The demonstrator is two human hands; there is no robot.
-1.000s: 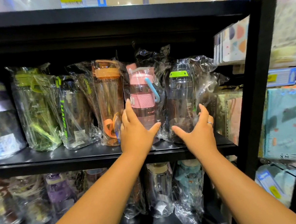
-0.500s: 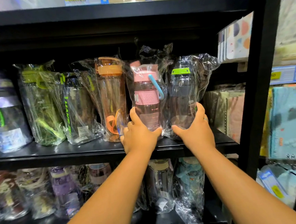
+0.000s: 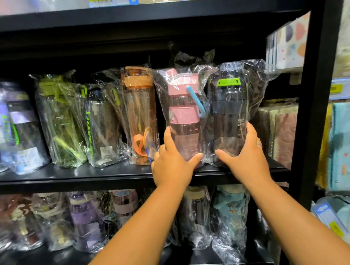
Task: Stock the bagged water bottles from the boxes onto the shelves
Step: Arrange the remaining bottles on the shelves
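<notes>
Left hand [image 3: 172,166] grips pink bottle [image 3: 184,116], right hand [image 3: 247,158] grips green-capped bottle [image 3: 229,107]; shelf [image 3: 80,180] looks nearly full, boxes out of view.

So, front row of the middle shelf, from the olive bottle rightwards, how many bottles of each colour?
olive bottle: 1
clear bottle, green lettering: 1
orange bottle: 1
pink bottle: 1
dark bottle, green cap: 1
Total: 5

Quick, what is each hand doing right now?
Left hand: grips the bagged pink bottle near its base.
Right hand: grips the bagged green-lidded bottle beside it.
</notes>
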